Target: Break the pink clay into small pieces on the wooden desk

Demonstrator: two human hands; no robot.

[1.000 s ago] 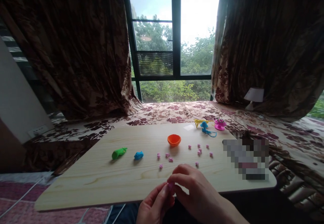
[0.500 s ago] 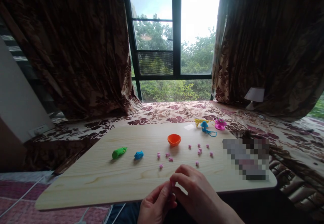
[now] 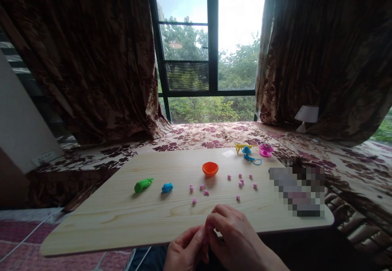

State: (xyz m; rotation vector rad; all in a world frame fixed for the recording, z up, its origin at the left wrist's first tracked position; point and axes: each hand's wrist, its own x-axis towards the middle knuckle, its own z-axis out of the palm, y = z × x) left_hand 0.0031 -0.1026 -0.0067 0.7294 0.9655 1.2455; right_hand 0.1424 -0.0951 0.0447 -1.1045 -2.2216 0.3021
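At the table's near edge, my left hand (image 3: 186, 248) and my right hand (image 3: 231, 234) meet fingertip to fingertip. Between them is a small bit of pink clay (image 3: 210, 226), mostly hidden by the fingers; both hands pinch it. Beyond my hands, several small pink clay lumps (image 3: 206, 193) lie scattered on the wooden table (image 3: 122, 222). An orange bowl (image 3: 210, 169) stands upright behind them. Left of the lumps lie a blue clay piece (image 3: 167, 187) and a green clay piece (image 3: 143, 185).
At the table's far right sit a yellow figure (image 3: 241, 146), a blue mushroom-shaped piece (image 3: 246, 152) and a pink piece (image 3: 266, 150). A blurred-out object (image 3: 297, 193) lies on the right side. A white lamp (image 3: 306, 115) stands beyond, near the curtains and window.
Both hands have shifted slightly down and left, still together, with the fingers closing further round the pink clay. Nothing on the table has moved.
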